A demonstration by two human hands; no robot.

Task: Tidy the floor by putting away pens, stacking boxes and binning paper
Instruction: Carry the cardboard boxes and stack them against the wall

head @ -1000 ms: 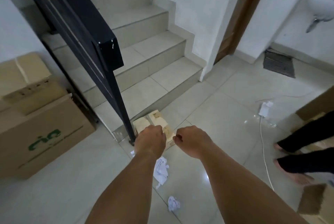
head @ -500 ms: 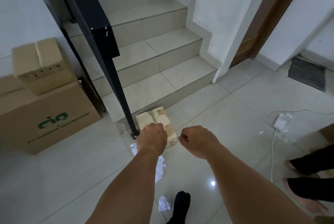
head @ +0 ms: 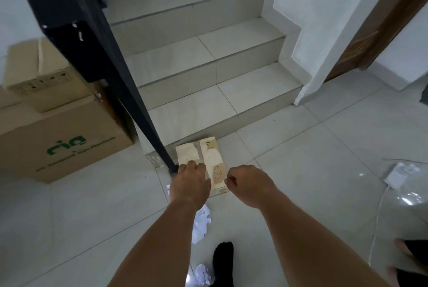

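Subject: the small flat box point(head: 209, 159), lying on the floor point(head: 301, 147) at the foot of the bottom stair point(head: 208, 112), its far short edge close to the riser and its left flank just beside the base of the black railing post point(head: 148, 129). Its long axis runs away from me toward the stair, with the near end drifting slightly to my right. Both hands are at its near end. My left hand point(head: 191, 185) is the nearer: it overlaps the near-left corner, fingers bent downward over the top face. I cannot tell whether they touch the cardboard or have any hold on it. My right hand point(head: 249, 184) sits just off the near-right corner, apart from the box, fingers curled into a loose fist around nothing visible. In my judgement the lift calls for one hand on each long side, and the post crowds the left one. Crumpled paper point(head: 201, 221) lies under my left forearm, and a second ball point(head: 202, 277) lies nearer my feet. To the left, well apart, a smaller carton point(head: 39, 73) rests on a large carton point(head: 62, 138), the likely stacking place.
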